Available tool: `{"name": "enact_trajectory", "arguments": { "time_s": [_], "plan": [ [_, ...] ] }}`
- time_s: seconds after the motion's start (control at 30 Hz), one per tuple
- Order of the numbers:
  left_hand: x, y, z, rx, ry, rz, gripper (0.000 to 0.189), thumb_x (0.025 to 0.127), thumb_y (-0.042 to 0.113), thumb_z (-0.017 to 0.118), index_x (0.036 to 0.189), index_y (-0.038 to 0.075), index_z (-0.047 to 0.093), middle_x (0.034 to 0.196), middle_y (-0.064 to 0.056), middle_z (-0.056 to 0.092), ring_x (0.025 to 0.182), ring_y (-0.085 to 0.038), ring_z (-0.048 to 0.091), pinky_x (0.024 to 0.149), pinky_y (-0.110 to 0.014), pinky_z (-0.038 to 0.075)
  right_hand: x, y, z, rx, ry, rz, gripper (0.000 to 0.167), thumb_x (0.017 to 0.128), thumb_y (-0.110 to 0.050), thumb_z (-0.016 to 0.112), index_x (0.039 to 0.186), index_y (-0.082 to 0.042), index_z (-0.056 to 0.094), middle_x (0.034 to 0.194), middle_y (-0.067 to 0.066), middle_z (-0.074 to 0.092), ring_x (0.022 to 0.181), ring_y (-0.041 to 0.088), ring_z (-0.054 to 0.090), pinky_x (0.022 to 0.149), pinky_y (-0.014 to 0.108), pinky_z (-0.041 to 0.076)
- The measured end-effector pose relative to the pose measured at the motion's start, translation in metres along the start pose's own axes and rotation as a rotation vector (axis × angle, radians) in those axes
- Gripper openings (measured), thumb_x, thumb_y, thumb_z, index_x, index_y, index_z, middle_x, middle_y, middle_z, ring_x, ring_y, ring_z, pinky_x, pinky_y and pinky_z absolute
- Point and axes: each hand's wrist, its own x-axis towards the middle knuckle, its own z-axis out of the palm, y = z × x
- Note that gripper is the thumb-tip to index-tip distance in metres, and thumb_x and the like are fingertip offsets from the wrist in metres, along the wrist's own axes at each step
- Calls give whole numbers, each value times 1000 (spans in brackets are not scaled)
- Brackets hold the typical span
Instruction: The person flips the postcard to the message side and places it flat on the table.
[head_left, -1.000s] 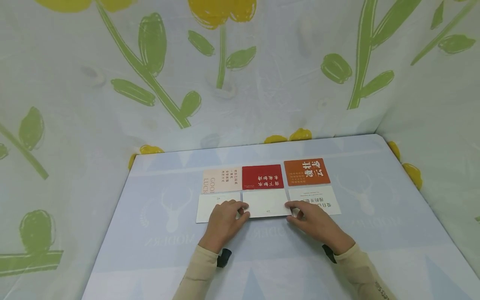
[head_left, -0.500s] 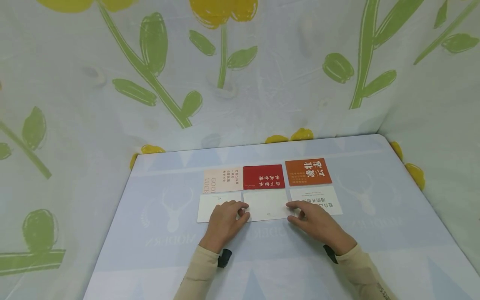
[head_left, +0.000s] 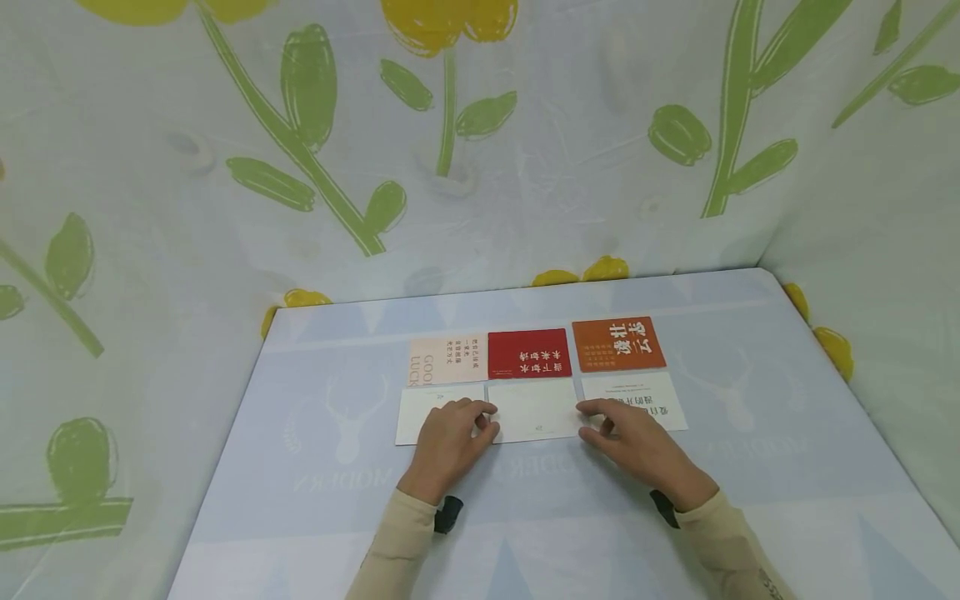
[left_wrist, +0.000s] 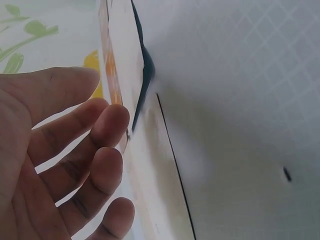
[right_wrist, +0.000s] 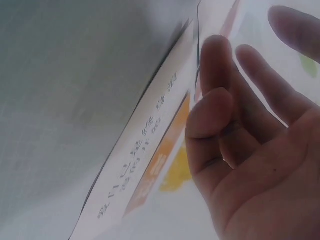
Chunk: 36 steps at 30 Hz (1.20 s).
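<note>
Flanking the white card [head_left: 534, 408]: left hand [head_left: 450, 442] and right hand [head_left: 639, 442], fingers loosely bent, thumbs apart from fingertips. White card on the table [head_left: 577, 533], middle of front row; red card [head_left: 517, 346] just behind, orange card [head_left: 592, 350] behind to the right.

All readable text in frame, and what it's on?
"壮志凌云": orange card
"当下如水 未来如诗": red card
"GOO… LUCK": pink card
"爱自己…": rightmost white card, rest hidden or blurred
"MODERN", faint: tablecloth
Too small or blurred: other card print, right sleeve lettering
</note>
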Motion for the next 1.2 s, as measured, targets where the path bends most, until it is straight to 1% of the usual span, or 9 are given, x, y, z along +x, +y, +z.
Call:
{"name": "enact_trajectory", "arguments": {
  "time_s": [0.17,0.37,0.47,0.73,0.97,1.2],
  "plan": [
    [2,-1,-1,6,2,-10,19,89,21,73,108,18,77,84,7,69,77,-13,60,68,-31,46,-2,1,-3,6,58,-16,39,92,-20,76,129,-12,66,114,-1,69,84,12,57,72,31,50],
    [6,1,1,-3,-1,1,21,90,21,73,110,17,76,88,4,70,78,-14,60,69,-31,47,-4,5,-5,3,182,-102,39,92,-16,76,128,-11,64,118,3,70,83,11,59,73,31,49],
    [7,4,3,-2,-1,14,22,91,22,73,111,17,76,90,3,69,80,-14,60,69,-30,48,-5,7,-6,-4,227,-120,39,92,-16,76,129,-10,64,117,5,70,84,12,60,71,32,50],
    [13,9,4,11,23,68,24,90,23,75,114,17,75,95,2,71,84,-16,62,69,-32,49,-12,10,-13,-15,287,-77,40,92,-15,76,130,-10,64,117,7,70,87,14,60,73,35,50],
    [18,15,6,14,-4,83,26,91,24,74,116,17,75,98,3,71,85,-16,62,70,-32,50,-20,13,-18,-20,309,-42,40,92,-12,75,131,-10,64,115,6,69,88,15,58,72,33,48],
    [20,20,10,17,-20,91,28,91,27,75,118,18,74,100,4,71,85,-14,61,71,-29,50,-28,20,-23,-22,335,-29,40,92,-11,75,131,-11,64,107,3,67,87,17,56,67,28,45]
  ]
}}
